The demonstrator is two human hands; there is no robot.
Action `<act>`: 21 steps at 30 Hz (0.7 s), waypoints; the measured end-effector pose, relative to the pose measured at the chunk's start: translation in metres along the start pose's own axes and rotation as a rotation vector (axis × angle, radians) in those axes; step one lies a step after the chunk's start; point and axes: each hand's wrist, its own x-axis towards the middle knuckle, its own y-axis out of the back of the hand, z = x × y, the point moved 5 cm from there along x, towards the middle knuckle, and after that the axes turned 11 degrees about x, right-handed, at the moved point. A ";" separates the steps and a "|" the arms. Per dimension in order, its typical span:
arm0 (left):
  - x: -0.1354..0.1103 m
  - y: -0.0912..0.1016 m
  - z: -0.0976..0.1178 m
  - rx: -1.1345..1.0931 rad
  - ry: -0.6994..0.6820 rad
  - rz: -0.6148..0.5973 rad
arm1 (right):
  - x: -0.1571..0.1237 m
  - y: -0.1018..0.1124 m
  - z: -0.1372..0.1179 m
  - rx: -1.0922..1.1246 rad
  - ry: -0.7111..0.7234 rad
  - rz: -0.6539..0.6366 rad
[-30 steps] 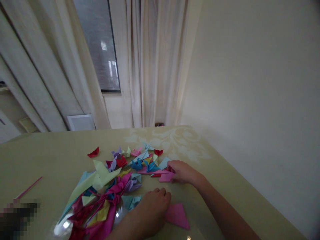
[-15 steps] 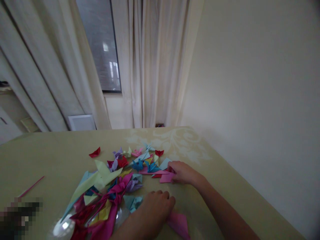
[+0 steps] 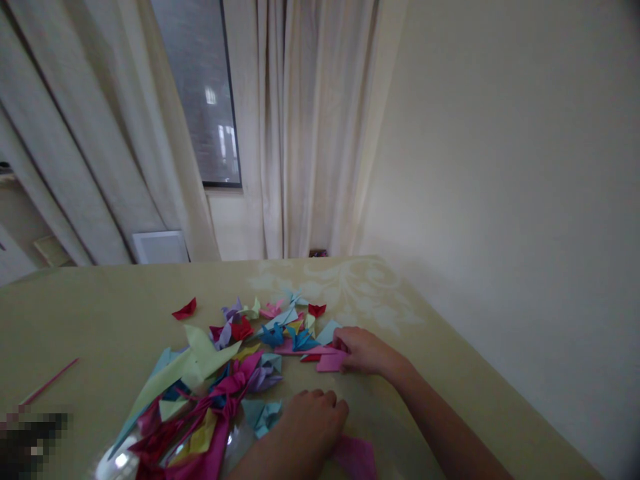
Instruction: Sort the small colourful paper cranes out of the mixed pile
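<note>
My right hand reaches to the right end of a paper pile, its fingers pinched at the edge of a pink folded paper. A pale blue paper lies against those fingertips. Closer to me, my left hand is closed with its fingers curled under. A larger pink paper sticks out from below it, and the grip itself is hidden. Left of this hand sit a light teal origami piece and a bundle of magenta paper.
Several small origami pieces, such as blue paper cranes, spread across the tablecloth. Pale green folded paper tops the left side. A red paper piece and a thin pink stick lie apart. A wall borders the right side.
The view has shifted slightly, so the table's things appear a little lower and further left. Both hands keep nearly the same place among the papers.
</note>
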 end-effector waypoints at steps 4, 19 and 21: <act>0.002 -0.003 -0.002 -0.014 0.006 0.014 | 0.001 -0.001 0.001 -0.004 0.010 0.002; -0.006 -0.014 -0.009 0.025 -0.078 0.204 | -0.006 0.004 -0.011 -0.151 -0.049 -0.015; -0.006 -0.013 -0.011 0.018 -0.055 0.200 | -0.005 0.003 -0.011 -0.169 -0.028 -0.014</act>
